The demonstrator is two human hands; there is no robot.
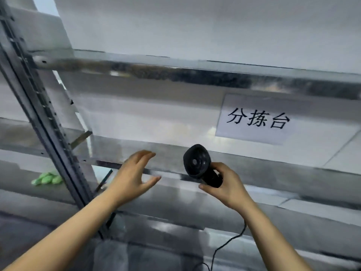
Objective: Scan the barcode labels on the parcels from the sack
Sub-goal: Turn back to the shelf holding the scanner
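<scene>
A person's right hand (226, 184) grips a black corded barcode scanner (201, 166) below a paper sign (256, 119) reading 分拣台 on a metal shelving rack (175, 72); left of the scanner, the left hand (134, 177) hovers, fingers spread, holding nothing.

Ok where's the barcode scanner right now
In the head view the black barcode scanner sits right of centre, gripped by the right hand in front of the metal shelf rail, below the white paper sign; the empty left hand is beside it.
</scene>
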